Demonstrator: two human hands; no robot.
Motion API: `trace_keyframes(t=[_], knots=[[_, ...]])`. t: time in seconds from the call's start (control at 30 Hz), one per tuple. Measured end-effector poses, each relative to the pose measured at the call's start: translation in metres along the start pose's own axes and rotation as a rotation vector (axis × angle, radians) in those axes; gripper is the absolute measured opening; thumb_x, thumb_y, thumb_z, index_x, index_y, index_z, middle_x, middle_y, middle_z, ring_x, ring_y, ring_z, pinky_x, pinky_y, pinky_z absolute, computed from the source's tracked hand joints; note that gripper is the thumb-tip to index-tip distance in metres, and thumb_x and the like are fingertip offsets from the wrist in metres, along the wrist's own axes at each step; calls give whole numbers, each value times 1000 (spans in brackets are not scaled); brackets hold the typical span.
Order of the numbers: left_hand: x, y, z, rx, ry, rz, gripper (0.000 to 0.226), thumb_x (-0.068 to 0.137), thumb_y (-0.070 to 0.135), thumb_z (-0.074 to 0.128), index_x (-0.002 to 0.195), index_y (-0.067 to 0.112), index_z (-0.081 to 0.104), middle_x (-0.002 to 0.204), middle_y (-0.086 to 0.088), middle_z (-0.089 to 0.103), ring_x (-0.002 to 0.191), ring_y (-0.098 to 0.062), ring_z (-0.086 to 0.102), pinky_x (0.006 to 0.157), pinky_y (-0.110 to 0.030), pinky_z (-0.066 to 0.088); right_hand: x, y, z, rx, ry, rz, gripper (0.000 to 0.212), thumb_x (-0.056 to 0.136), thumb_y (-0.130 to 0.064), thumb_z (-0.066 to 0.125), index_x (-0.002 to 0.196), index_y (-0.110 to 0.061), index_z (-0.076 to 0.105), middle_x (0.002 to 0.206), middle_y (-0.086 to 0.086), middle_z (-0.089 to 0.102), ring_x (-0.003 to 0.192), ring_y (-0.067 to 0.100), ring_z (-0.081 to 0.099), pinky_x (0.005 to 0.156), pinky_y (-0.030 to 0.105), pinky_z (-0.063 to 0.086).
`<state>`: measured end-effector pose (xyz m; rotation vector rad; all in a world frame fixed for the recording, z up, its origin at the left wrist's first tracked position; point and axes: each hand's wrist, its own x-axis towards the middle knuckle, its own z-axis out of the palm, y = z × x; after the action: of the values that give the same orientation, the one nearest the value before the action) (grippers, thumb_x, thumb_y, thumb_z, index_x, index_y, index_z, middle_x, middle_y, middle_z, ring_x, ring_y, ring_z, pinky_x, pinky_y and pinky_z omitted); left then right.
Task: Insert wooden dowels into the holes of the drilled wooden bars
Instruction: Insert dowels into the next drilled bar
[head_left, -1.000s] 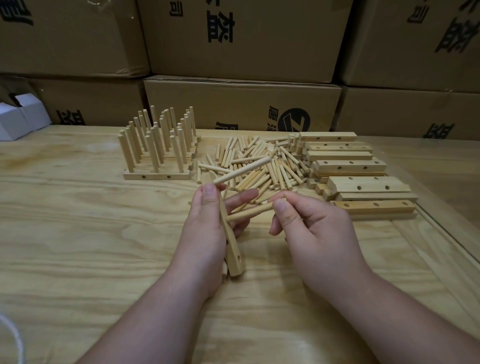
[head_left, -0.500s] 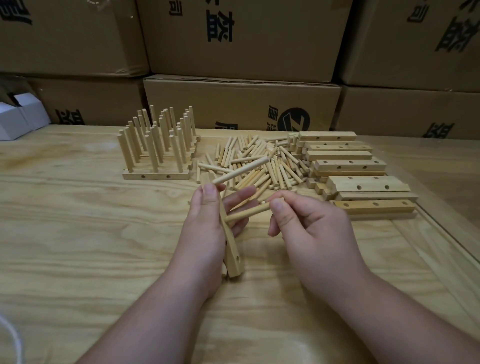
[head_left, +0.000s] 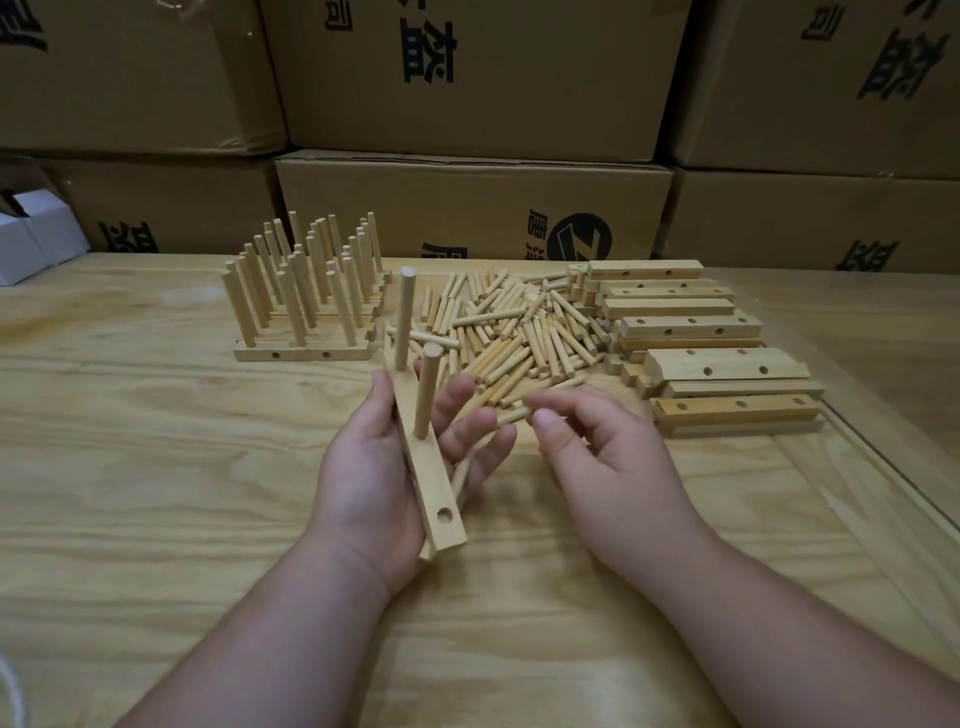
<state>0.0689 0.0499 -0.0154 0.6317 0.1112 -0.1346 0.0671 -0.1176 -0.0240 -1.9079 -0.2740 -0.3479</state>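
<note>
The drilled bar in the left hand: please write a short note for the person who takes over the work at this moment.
Left hand: holds the bar, tilted, one end toward you.
Right hand: open, holds nothing, just right of the bar.
Done on this bar: two dowels stand in it, the far dowel and the middle dowel.
Left on this bar: the near hole is empty.
Supplies: loose dowels lie in a pile behind the hands; empty bars are stacked to its right.
Finished bars with dowels stand to the left of the pile.
</note>
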Motion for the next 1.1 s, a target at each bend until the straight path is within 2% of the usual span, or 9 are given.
trace_keyframes(t=[0.13, 0.3, 0.43, 0.57, 0.67, 0.77, 0.83, 0.97, 1.1], knots=[[-2, -1, 2, -6, -58, -41, 64, 107, 48, 39, 69, 15, 78, 69, -1, 66, 52, -17, 64, 68, -44, 62, 1, 0, 0, -49, -51, -50, 20, 93, -11, 68, 93, -29, 76, 100, -12, 68, 93, 4, 63, 80, 10, 45], [-4, -1, 5, 15, -118, -115, 51, 108, 46, 38, 82, 16, 71, 66, -2, 57, 49, -17, 55, 61, -40, 61, 2, 4, -2, 87, -362, 42, 26, 99, -26, 52, 106, -26, 77, 110, -8, 72, 110, 8, 65, 98, 31, 49], [-6, -2, 6, 42, -184, -164, 45, 106, 48, 36, 91, 20, 67, 67, 0, 52, 49, -16, 51, 59, -35, 57, 3, 2, -4, 285, -469, 143, 28, 95, -30, 51, 93, -17, 76, 93, 1, 76, 94, 12, 70, 88, 28, 51], [-3, -7, 3, 61, -173, -151, 40, 103, 52, 39, 96, 23, 65, 68, 0, 55, 52, -17, 53, 67, -39, 56, 5, 5, -6, 293, -393, 180, 27, 98, -26, 55, 92, -4, 70, 91, 17, 73, 82, 16, 69, 80, 30, 53], [3, -8, 1, 74, -50, -60, 39, 102, 57, 41, 101, 28, 67, 73, -1, 65, 58, -20, 63, 74, -50, 60, 6, 3, -5, 335, -107, 225, 29, 105, -22, 50, 85, -17, 69, 68, 1, 66, 63, 11, 61, 59, 25, 51], [9, -4, -3, 77, 94, 71, 49, 101, 60, 41, 90, 32, 80, 94, -1, 79, 77, -23, 77, 76, -56, 61, 10, 2, -8, 462, 91, 259, 30, 106, -21, 46, 86, -18, 68, 64, -4, 62, 56, 11, 56, 51, 21, 47], [11, -3, -3, 90, 116, 125, 58, 102, 60, 37, 81, 31, 83, 100, -3, 80, 85, -23, 78, 75, -51, 62, 11, 1, -9, 433, 88, 209, 28, 106, -19, 47, 88, -17, 69, 68, -2, 65, 58, 11, 57, 53, 20, 48], [10, -5, -2, 102, 125, 185, 41, 103, 58, 38, 121, 29, 62, 105, -9, 79, 88, -28, 78, 76, -47, 63, 7, 1, -4, 297, 15, 84, 22, 103, -14, 53, 92, -18, 71, 73, -3, 69, 61, 11, 57, 57, 20, 49], [9, -5, -2, 133, 123, 214, 42, 102, 58, 39, 127, 30, 58, 105, -10, 79, 90, -29, 78, 74, -46, 63, 4, 1, -2, 218, -15, 26, 20, 100, -13, 58, 93, -24, 72, 75, -6, 71, 62, 8, 58, 61, 19, 49]])
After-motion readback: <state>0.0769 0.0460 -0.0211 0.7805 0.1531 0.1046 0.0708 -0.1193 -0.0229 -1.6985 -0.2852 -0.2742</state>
